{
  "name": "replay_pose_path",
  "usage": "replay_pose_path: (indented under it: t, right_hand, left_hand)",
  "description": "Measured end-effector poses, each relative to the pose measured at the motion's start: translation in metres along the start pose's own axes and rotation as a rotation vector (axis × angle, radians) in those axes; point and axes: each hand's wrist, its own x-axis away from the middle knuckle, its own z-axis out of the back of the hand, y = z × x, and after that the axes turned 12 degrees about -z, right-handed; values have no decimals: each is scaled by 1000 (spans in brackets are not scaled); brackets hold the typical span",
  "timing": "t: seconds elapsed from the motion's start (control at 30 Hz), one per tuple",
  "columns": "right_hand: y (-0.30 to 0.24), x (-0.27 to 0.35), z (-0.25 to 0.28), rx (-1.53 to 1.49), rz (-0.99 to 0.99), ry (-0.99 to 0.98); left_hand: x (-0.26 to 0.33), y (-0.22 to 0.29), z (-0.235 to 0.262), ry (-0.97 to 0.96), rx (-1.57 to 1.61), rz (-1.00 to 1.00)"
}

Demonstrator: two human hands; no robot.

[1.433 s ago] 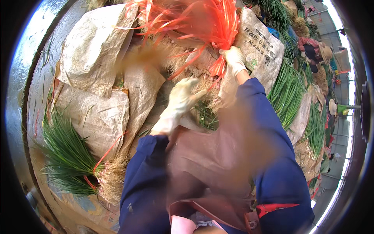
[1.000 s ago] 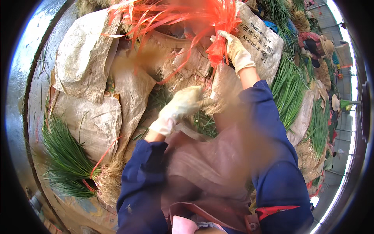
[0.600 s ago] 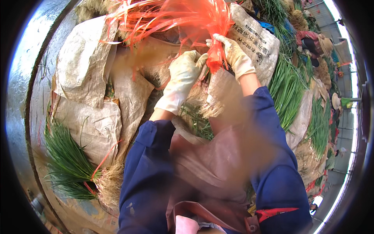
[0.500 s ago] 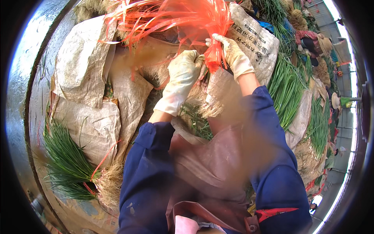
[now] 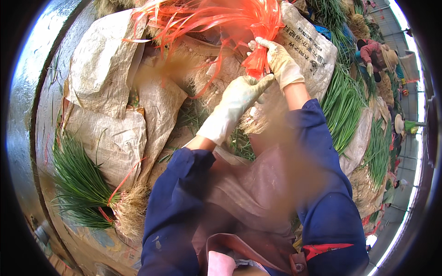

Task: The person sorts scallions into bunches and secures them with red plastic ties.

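Note:
A bundle of thin red plastic strips (image 5: 264, 23) fans out at the top of the view. My gloved right hand (image 5: 282, 62) is closed round its gathered lower end. Just below that end, my gloved left hand (image 5: 244, 99) has its thumb and fingers pressed together, close to the right hand. What lies between the left fingertips is hidden. Both gloves are whitish and stained. Beneath the hands are pale, stringy roots (image 5: 252, 123) of a bunch of plants.
Woven sacks (image 5: 103, 60) cover the left side. A tied bunch of green onions (image 5: 85, 184) lies at lower left, and loose green stalks (image 5: 347, 110) lie on the right. A printed sack (image 5: 313, 50) sits beside my right hand. Another person (image 5: 380, 55) bends over at far right.
My left hand has moved right and slightly down, to just below the strips' gathered end. The right hand keeps its grip on the bundle. The view has shifted slightly.

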Motion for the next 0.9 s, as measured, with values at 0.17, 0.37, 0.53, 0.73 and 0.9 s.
replay_pose_path:
  t: [0.17,0.37,0.53,0.73,0.9]
  right_hand:
    - [11,3,-11,-33,2,80]
    - [6,-23,0,-91,96,40]
    - [-17,-22,23,364,214,-13]
    - [-37,-66,76,1741,846,243]
    - [-44,-132,115,1236,606,-451]
  left_hand:
    - [-32,-16,-21,136,568,104]
    - [12,-30,-21,159,577,-7]
    - [141,-118,48,214,126,-15]
    - [359,-244,237,933,-52,384]
    - [448,-300,292,1184,97,633]
